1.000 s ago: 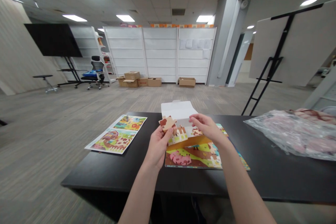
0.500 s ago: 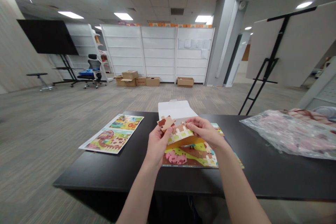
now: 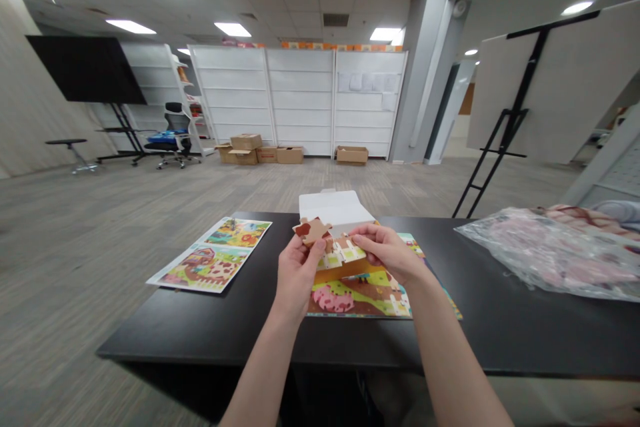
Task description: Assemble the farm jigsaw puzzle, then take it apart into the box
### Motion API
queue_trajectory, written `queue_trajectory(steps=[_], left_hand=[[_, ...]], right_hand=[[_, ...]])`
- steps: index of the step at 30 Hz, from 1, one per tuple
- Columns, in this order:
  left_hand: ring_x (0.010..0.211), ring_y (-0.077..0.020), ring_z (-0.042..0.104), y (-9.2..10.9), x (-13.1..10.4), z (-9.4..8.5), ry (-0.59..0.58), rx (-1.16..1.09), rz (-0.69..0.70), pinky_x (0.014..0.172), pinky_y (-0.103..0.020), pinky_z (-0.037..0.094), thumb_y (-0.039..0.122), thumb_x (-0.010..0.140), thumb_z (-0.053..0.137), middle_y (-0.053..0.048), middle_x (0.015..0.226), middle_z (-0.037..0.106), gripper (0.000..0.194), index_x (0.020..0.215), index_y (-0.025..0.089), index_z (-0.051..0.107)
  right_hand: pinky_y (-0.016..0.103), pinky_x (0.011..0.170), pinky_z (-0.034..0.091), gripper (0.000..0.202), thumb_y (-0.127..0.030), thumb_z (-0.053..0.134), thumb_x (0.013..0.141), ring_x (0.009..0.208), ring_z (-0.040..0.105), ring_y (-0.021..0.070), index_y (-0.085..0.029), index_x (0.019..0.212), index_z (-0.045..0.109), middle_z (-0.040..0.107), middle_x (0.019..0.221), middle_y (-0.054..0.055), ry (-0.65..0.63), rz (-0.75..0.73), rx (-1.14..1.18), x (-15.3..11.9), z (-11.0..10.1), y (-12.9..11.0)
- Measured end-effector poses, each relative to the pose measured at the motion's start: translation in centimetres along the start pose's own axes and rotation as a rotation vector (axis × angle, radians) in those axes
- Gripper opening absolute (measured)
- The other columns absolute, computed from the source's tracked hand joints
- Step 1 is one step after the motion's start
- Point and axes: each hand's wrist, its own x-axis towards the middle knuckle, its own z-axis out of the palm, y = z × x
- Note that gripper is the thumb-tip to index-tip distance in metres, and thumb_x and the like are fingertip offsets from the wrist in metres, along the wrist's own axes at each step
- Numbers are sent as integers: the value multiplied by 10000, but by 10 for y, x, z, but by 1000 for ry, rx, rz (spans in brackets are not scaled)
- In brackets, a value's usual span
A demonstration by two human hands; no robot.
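Several jigsaw puzzle pieces (image 3: 313, 231) are pinched in my left hand (image 3: 296, 275), the uppermost brown and cream. My right hand (image 3: 383, 248) has its fingers closed on the right end of puzzle pieces printed with a white fence (image 3: 345, 250), which my left thumb also touches. Both hands are raised over a colourful farm picture puzzle (image 3: 333, 299) with a pink pig on it. Just beyond them stands an open box with a white lid (image 3: 336, 208); its yellow side shows below the pieces. My hands partly hide the box and the puzzle.
A printed picture sheet (image 3: 213, 255) lies at the left of the black table (image 3: 200, 333). On the right rests a clear plastic bag (image 3: 545, 253) with pinkish contents. Cardboard boxes (image 3: 246, 149), an office chair (image 3: 173, 137) and white shelves (image 3: 300, 97) stand farther back.
The brown and cream piece in my left hand has tilted slightly. Both hands keep their hold, and the whole view has shifted a little.
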Motion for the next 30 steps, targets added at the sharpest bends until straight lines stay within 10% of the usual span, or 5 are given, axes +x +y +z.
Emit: queue_trajectory(steps=[4,17,24,30], left_hand=[[946,-203,733,-2,-1,-3,44,172,152,914,-309,558,378,825,767,-83,1042,770,330,1065,161,700],[984,-238,737,-6,4,-5,-48,111,-97,928,-358,561,351,728,835,-119,1063,772,471,1111,145,656],[951,-219,729,-11,0,-5,-231,191,-82,853,-303,562,323,818,763,-94,1066,764,344,1113,164,685],[981,-222,719,0,-4,-2,-293,10,-241,861,-301,555,251,681,879,-105,1067,758,507,1132,165,664]], right_hand=[[220,408,226,383,-487,751,702,422,365,52,-187,910,634,556,659,-44,102,49,6,5,1,5],[355,763,448,125,-275,572,873,854,667,253,-197,898,667,740,918,107,542,-124,-877,16,-13,17],[279,639,455,375,-548,651,841,711,586,160,-194,960,688,681,817,29,-43,-225,-207,-1,12,-13],[239,495,315,399,-584,709,790,535,392,88,-191,799,635,548,653,-29,40,-186,-63,-1,15,-8]])
